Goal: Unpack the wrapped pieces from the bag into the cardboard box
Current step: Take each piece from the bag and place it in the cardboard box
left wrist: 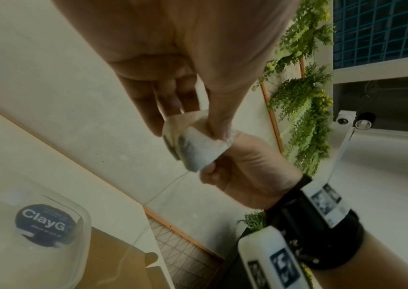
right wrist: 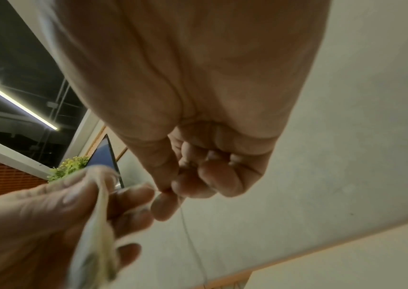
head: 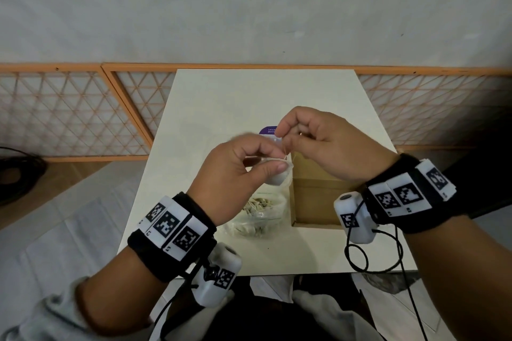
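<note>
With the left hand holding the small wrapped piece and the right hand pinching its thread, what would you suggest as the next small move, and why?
Probably draw the right hand up and away: it pinches the thin thread while the left hand grips the wrapped piece, still bundled.

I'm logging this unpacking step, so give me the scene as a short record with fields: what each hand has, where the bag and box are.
left hand: holds a small white wrapped piece above the table
right hand: pinches a thin pale thread at the top of the piece
clear plastic bag: on the white table, under the left hand, pale pieces inside
brown cardboard box: open, right of the bag, no piece visible inside
</note>
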### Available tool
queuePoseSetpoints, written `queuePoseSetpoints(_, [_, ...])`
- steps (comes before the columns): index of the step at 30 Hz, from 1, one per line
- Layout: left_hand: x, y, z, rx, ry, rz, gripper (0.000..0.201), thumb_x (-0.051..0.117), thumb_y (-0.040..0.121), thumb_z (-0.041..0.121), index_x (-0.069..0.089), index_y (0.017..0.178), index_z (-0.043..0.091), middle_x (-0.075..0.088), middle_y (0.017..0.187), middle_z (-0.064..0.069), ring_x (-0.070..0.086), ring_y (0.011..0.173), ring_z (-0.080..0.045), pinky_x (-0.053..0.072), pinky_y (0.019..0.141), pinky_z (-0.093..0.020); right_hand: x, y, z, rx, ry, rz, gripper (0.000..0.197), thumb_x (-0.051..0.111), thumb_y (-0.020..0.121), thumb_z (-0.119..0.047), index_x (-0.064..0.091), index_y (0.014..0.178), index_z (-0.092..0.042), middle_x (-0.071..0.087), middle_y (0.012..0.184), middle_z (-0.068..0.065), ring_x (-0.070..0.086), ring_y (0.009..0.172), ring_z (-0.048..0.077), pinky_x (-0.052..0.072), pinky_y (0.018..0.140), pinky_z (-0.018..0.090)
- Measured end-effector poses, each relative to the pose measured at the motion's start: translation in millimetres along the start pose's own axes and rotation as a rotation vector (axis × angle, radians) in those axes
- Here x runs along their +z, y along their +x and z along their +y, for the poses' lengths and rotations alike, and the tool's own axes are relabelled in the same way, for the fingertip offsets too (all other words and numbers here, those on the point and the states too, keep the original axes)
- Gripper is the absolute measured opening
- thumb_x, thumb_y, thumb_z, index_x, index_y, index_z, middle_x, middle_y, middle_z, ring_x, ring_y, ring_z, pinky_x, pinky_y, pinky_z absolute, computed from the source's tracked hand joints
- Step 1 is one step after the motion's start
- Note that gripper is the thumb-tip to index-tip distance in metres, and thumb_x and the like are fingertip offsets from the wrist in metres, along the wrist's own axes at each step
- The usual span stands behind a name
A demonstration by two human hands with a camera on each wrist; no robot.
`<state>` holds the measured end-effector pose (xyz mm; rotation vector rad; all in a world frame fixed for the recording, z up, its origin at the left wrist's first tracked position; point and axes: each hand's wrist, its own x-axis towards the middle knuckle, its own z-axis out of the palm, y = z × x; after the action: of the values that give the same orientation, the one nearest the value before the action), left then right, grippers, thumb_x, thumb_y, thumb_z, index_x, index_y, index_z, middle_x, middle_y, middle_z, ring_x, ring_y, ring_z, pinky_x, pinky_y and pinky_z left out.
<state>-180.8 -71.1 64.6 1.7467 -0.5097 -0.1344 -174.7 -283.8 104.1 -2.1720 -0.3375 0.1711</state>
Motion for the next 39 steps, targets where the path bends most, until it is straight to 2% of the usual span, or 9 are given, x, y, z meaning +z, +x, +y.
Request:
queuePoseSetpoints(3, [-1.0,2.9,0.8,0.022,0.006,0.049,0.006,0.082,0.085,0.021,0.078,0.09,0.019,0.069,0.118,0.009,0.067,0.111,-0.008,0.054,0.085,-0.022,11.0,-1.4,8.2,0.019,0.046,-0.011,0.013,0.062,0.1,-0.02,0.067,0.107,-0.029,0.077,0.089,-0.003,0.067,0.079,0.014,0.056,0.078,0.038])
queuePoseSetpoints(7, [-2.3,7.0,-1.2,-0.042,-0.232,0.016,0.007,0.078,0.086,0.013,0.074,0.09,0.009,0.079,0.102,-0.006,0.073,0.094,-0.021,0.058,0.083,-0.033,24.7,-6.0,16.3,0.047,0.165,-0.024,0.01,0.067,0.091,-0.025,0.068,0.1,-0.027,0.075,0.096,0.017,0.069,0.087,0.04,0.057,0.087,0.057])
queuePoseSetpoints(10, [-2.4,10.1,-3.4,-0.099,-0.302,0.048,0.017,0.077,0.082,0.017,0.072,0.091,0.005,0.076,0.089,-0.011,0.069,0.083,-0.02,0.057,0.076,-0.028,23.1,-9.9,22.9,0.046,0.111,0.052,0.013,0.067,0.095,-0.025,0.074,0.105,-0.03,0.078,0.098,-0.003,0.071,0.087,0.028,0.058,0.079,0.041])
queuePoseSetpoints(15, [0.4,16.3,-11.7,-0.122,-0.283,0.061,0.009,0.081,0.085,0.023,0.077,0.091,0.018,0.067,0.101,-0.034,0.061,0.087,-0.028,0.051,0.082,-0.04,8.1,-24.8,21.1,0.065,0.184,0.132,0.023,0.064,0.102,-0.018,0.076,0.119,-0.027,0.074,0.096,-0.015,0.061,0.074,-0.005,0.047,0.073,0.013])
queuePoseSetpoints(21, [14.5,31.8,-7.6,-0.135,-0.287,0.038,0.012,0.078,0.087,0.022,0.077,0.094,0.012,0.068,0.096,-0.028,0.062,0.083,-0.019,0.055,0.075,-0.028,12.6,-21.5,23.4,0.065,0.204,0.15,0.01,0.076,0.095,-0.026,0.081,0.103,-0.023,0.079,0.101,0.008,0.07,0.103,0.039,0.054,0.099,0.059])
queuePoseSetpoints(25, [20.2,44.2,-13.1,-0.141,-0.257,0.014,0.014,0.077,0.09,0.018,0.076,0.103,0.013,0.069,0.091,-0.011,0.062,0.08,-0.012,0.052,0.07,-0.022,4.0,-21.6,28.8,0.023,0.212,0.187,0.012,0.074,0.096,-0.016,0.076,0.086,-0.022,0.071,0.074,-0.014,0.06,0.07,0.002,0.047,0.069,0.019])
queuePoseSetpoints(27, [19.3,45.9,-20.7,-0.135,-0.165,0.016,0.02,0.078,0.09,0.02,0.074,0.109,0.018,0.068,0.087,0.001,0.059,0.075,-0.011,0.05,0.069,-0.018,-3.4,-25.7,31.6,0.031,0.211,0.191,0.013,0.072,0.097,-0.011,0.073,0.085,-0.016,0.065,0.066,-0.02,0.055,0.062,-0.004,0.04,0.064,0.008])
queuePoseSetpoints(35, [-2.8,13.8,-88.2,-0.27,0.465,-0.125,0.005,0.072,0.094,0.035,0.071,0.089,0.033,0.071,0.088,0.016,0.06,0.066,0.003,0.045,0.064,-0.013,-25.4,-52.0,45.4,0.086,0.197,0.224,0.019,0.068,0.098,-0.008,0.07,0.081,-0.017,0.063,0.062,-0.02,0.053,0.057,-0.004,0.039,0.059,0.006])
queuePoseSetpoints(39, [-7.1,0.6,-112.0,-0.316,0.739,-0.279,0.012,0.062,0.098,0.038,0.071,0.09,0.035,0.071,0.089,0.02,0.063,0.078,0.002,0.054,0.076,-0.025,-2.6,-43.3,97.4,0.292,0.089,0.161,0.012,0.073,0.097,-0.021,0.074,0.088,-0.014,0.07,0.081,0.008,0.057,0.074,0.008,0.044,0.072,0.019])
